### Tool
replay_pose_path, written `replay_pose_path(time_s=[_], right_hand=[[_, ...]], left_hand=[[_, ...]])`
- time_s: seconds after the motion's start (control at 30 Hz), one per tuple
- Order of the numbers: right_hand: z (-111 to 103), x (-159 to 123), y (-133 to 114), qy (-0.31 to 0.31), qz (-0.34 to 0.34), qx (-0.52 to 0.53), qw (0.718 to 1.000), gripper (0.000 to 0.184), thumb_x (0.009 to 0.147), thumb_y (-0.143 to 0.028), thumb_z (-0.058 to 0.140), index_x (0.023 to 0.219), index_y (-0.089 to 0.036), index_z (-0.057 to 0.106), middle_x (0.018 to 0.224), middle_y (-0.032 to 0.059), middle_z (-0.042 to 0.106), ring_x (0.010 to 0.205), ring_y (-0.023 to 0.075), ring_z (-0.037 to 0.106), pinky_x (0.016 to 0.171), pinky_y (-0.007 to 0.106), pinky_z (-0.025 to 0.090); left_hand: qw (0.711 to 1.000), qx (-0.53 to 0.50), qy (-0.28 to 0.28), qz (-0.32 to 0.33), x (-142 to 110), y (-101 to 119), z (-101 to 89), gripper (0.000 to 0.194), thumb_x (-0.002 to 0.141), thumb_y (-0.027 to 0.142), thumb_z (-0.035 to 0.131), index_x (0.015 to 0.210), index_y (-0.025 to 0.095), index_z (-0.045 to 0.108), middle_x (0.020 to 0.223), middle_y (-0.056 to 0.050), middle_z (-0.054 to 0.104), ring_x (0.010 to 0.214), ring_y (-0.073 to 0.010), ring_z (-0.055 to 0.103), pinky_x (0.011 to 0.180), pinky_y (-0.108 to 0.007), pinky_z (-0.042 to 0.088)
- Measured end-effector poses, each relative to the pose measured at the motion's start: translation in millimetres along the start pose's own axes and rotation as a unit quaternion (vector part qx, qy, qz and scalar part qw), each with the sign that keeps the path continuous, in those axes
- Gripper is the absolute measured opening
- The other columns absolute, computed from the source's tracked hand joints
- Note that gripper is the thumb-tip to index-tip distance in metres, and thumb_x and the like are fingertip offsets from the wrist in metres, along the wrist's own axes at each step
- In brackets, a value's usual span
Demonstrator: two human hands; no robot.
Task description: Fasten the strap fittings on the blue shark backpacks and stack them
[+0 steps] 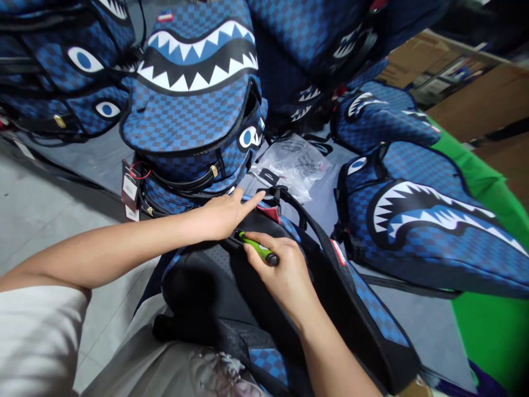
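Note:
A black-backed backpack (206,275) with blue checked sides lies in front of me, its padded back and straps facing up. My left hand (225,215) holds it near the top edge, index finger stretched out and the other fingers partly hidden. In my right hand (285,262) is a green marker-like tool (257,248) with a black end, its far tip against the black back panel close to my left hand. Just beyond stands a blue checked backpack (185,121) with a shark mouth print, black handles and hang tags (130,187).
More shark-print backpacks (413,215) lie at right on a grey surface with green cloth (479,325) beside it. Others (82,71) are stacked at left and behind. Clear plastic bags (295,162) lie in the middle. Cardboard boxes (475,99) stand at the back right.

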State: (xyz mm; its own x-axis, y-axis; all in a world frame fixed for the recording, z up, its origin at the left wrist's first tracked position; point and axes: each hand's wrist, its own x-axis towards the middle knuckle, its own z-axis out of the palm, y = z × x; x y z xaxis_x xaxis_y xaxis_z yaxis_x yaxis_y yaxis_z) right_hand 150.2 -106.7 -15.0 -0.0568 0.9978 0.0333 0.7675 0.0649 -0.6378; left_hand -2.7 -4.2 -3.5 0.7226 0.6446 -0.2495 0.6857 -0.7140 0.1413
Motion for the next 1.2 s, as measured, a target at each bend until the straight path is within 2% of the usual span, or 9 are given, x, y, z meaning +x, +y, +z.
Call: replay_pose_path(time_s=[0.33, 0.6, 0.87, 1.0, 1.1, 1.2], right_hand=[[-1.5, -0.5, -2.2, -0.002, -0.003, -0.01, 1.0, 0.022, 0.087, -0.03, 0.061, 0.102, -0.025, 0.077, 0.091, 0.004, 0.079, 0.074, 0.0217, 0.071, 0.084, 0.038, 0.05], [-0.6, -3.9, 0.3, 0.003, 0.013, -0.022, 1.0, 0.023, 0.087, -0.028, 0.062, 0.104, -0.024, 0.076, 0.09, 0.0032, 0.079, 0.074, 0.0222, 0.068, 0.085, 0.04, 0.047], [7.2, -1.4, 1.7, 0.019, 0.013, -0.005, 1.0, 0.022, 0.087, -0.029, 0.062, 0.104, -0.024, 0.076, 0.09, 0.0035, 0.079, 0.073, 0.0212, 0.068, 0.087, 0.04, 0.047], [9.3, -1.0, -3.0, 0.005, 0.002, 0.004, 1.0, 0.021, 0.087, -0.025, 0.063, 0.102, -0.025, 0.077, 0.09, 0.0021, 0.079, 0.074, 0.0198, 0.068, 0.081, 0.035, 0.05], [-10.9, -9.9, -13.9, 0.012, -0.011, -0.025, 1.0, 0.018, 0.086, -0.023, 0.064, 0.099, -0.026, 0.077, 0.084, 0.0015, 0.078, 0.074, 0.0202, 0.07, 0.083, 0.036, 0.05], [-54.1, -17.9, -18.7, 0.071, -0.043, -0.011, 0.996, 0.019, 0.089, -0.028, 0.062, 0.103, -0.027, 0.075, 0.105, 0.004, 0.077, 0.096, 0.0236, 0.071, 0.092, 0.039, 0.05]], left_hand=[[1.0, -0.006, 0.025, 0.002, 2.1, -1.8, 5.9, 0.087, 0.087, 0.013, 0.052, 0.159, 0.024, 0.004, 0.135, -0.019, 0.044, 0.105, -0.0282, 0.066, 0.079, -0.033, 0.053], [1.0, 0.004, 0.022, 0.002, 1.7, -1.3, 6.5, 0.092, 0.085, 0.012, 0.055, 0.159, 0.023, 0.001, 0.144, -0.023, 0.038, 0.106, -0.0289, 0.066, 0.083, -0.035, 0.054], [1.0, -0.004, 0.022, -0.002, 2.8, -2.8, 7.8, 0.092, 0.086, 0.017, 0.056, 0.158, 0.025, 0.0, 0.145, -0.021, 0.039, 0.109, -0.0284, 0.065, 0.083, -0.034, 0.054], [1.0, -0.006, 0.022, 0.001, 0.2, -2.5, 7.0, 0.091, 0.087, 0.015, 0.054, 0.158, 0.024, -0.001, 0.149, -0.023, 0.034, 0.116, -0.0299, 0.063, 0.087, -0.035, 0.053], [1.0, -0.012, 0.023, -0.001, -2.3, -4.4, 8.7, 0.094, 0.085, 0.01, 0.054, 0.158, 0.026, -0.003, 0.153, -0.024, 0.03, 0.123, -0.0306, 0.06, 0.092, -0.036, 0.052], [0.999, -0.018, 0.034, 0.008, -3.3, -7.0, 10.6, 0.093, 0.085, 0.007, 0.051, 0.158, 0.026, -0.003, 0.155, -0.026, 0.028, 0.129, -0.0313, 0.057, 0.095, -0.037, 0.051]])
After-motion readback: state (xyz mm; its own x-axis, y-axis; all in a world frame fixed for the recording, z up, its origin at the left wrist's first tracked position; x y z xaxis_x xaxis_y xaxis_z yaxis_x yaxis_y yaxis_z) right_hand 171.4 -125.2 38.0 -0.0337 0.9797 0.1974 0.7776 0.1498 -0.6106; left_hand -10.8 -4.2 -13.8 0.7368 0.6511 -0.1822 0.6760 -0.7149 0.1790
